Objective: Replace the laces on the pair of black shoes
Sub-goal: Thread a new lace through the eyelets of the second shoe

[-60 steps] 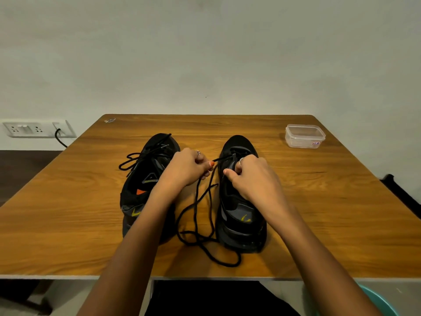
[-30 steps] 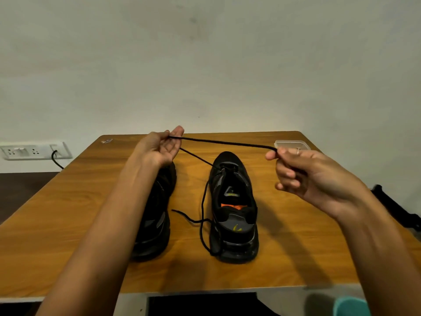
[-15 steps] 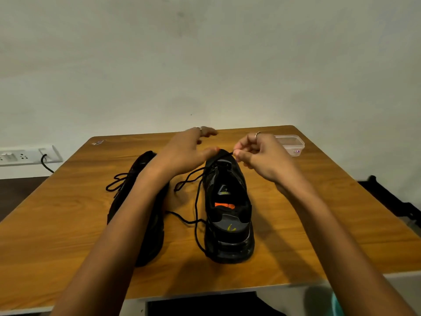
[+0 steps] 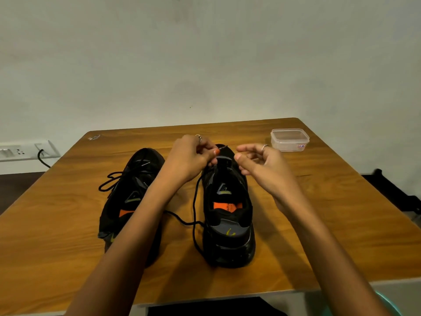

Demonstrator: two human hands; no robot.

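Two black shoes stand side by side on the wooden table [image 4: 341, 224], heels toward me. The right shoe [image 4: 227, 224] has an orange insole, and a black lace [image 4: 194, 215] trails down its left side onto the table. My left hand [image 4: 190, 156] pinches that lace above the shoe's toe, the lace tip sticking out past my fingers. My right hand [image 4: 262, 165] hovers just right of the toe with fingers curled and apart, holding nothing I can see. The left shoe [image 4: 129, 197] lies partly under my left forearm, its own lace looped off its left side.
A clear plastic container [image 4: 289, 139] sits at the table's far right corner. A wall socket strip with a black cable [image 4: 29, 149] is at the left. A small scrap [image 4: 94, 137] lies at the far left corner. The plain wall stands close behind the table.
A second ago both hands held the lace stretched wide above the shoes. They have come together over the right shoe's toe, and my right hand has let go of the lace.
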